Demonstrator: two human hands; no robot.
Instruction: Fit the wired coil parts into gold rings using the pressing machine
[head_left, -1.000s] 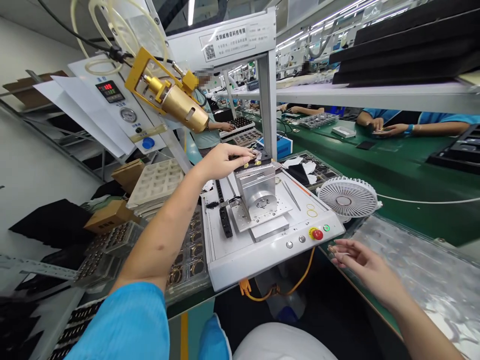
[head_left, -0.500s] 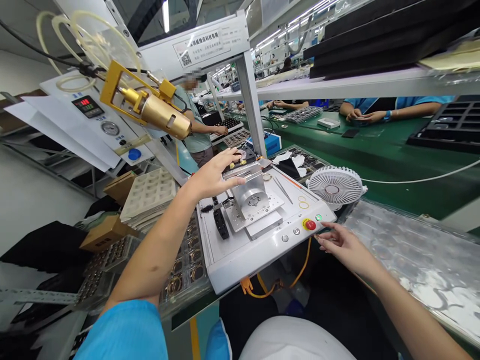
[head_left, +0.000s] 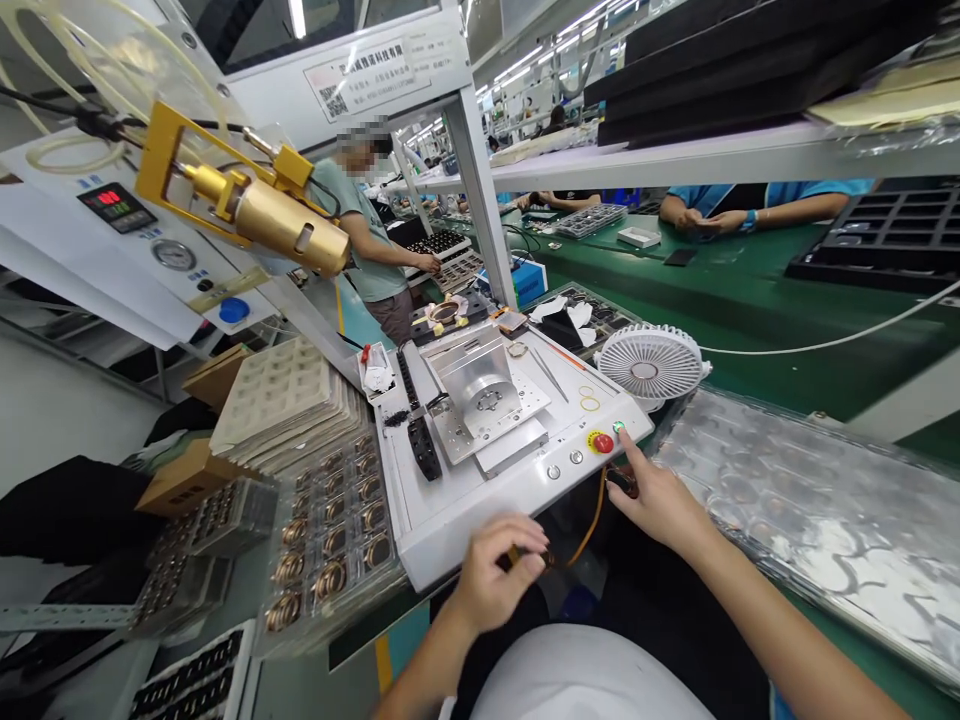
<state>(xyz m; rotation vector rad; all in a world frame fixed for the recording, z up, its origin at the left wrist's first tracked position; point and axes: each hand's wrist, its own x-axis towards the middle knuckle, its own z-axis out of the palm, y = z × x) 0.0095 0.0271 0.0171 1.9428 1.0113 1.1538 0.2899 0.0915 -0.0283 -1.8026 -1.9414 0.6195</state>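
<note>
My right hand reaches over the front of a white benchtop machine, its extended index finger on a lit green button. A red emergency-stop button sits just left of that fingertip. My left hand hangs below the machine's front edge with its fingers curled shut; whether they pinch something small, I cannot tell. An orange cable runs under the machine between my hands. A round aluminium fixture stands on the machine's deck, touched by neither hand.
A gold cylinder in a yellow bracket hangs at upper left. Trays of gold rings lie left of the machine, a clear blister tray right, and a white fan behind. A co-worker stands beyond.
My left hand has left the area behind the fixture and dropped below the machine's front edge. My right hand has moved up onto the green button, and the view has swung slightly.
</note>
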